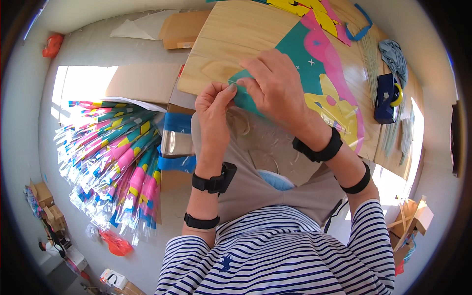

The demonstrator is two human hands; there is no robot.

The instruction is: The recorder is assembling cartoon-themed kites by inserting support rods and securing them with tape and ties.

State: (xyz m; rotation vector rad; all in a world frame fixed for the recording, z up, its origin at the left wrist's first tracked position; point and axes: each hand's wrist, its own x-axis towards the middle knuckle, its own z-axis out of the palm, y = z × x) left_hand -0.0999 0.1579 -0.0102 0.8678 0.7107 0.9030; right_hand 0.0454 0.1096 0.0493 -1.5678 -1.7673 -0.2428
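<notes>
Teal-pink sheet (314,74): corner points left, long edge near-to-far.

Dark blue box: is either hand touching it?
No, the dark blue box sits on the wooden table, while the left hand and right hand are at the teal sheet.

Left arm (204,201) is extended forward, right arm (351,172) angled inward. Left hand (214,102) is pinched, thumb to index; right hand (278,88) is held just beside, fingers curled.

A navy-striped white shirt (280,241) is showing (a blue emblem (226,263) is marking it), above taupe trousers (241,189); black straps (356,179) are circling both arms (204,238).
</notes>
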